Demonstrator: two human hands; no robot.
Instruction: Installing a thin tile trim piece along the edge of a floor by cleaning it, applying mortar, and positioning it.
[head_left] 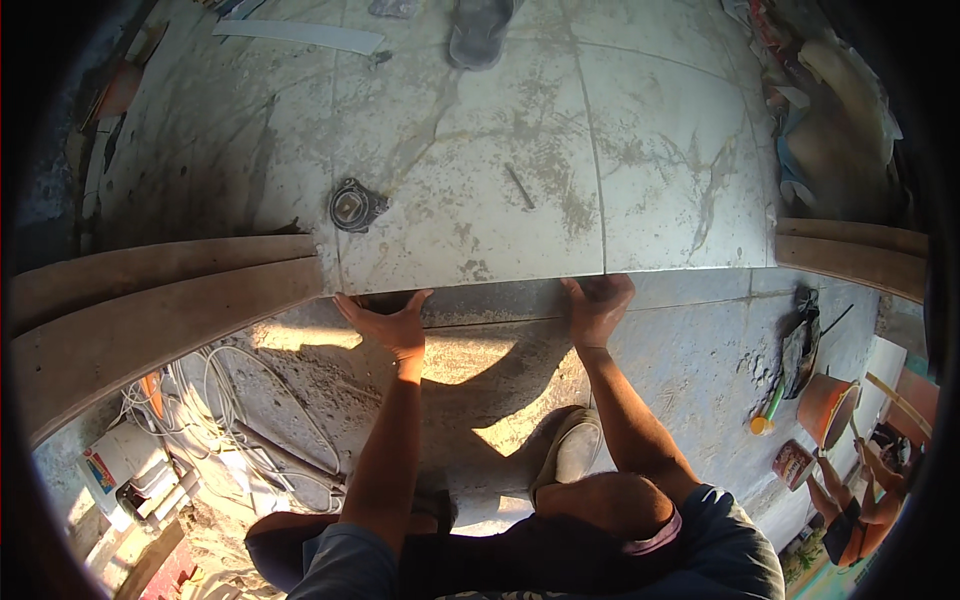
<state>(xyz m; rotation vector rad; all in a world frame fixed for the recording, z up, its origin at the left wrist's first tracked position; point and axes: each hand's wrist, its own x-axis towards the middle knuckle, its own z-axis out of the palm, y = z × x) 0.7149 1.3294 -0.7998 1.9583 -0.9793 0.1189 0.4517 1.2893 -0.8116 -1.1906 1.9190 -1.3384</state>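
Note:
My left hand [390, 325] and my right hand [600, 310] are at the front edge of a raised, pale tiled floor [480, 225]. Both have the thumb spread away from the fingers. The left fingertips go out of sight under the tile edge; the right fingers rest up against it. A dark grey riser strip [490, 298] shows between the hands, below the edge. On the tiles lie a black, round, tape-measure-like thing [352, 206] with a pale middle, and a short thin dark stick [520, 187].
Wooden frame posts [170, 310] flank the opening. Tangled pale cables [215, 400] and a white bucket [120, 465] lie at lower left. An orange bucket [828, 410], a smaller tub [793, 464] and a green-handled tool [771, 408] are at right, near another person [855, 525]. A sandal [480, 35] lies far off.

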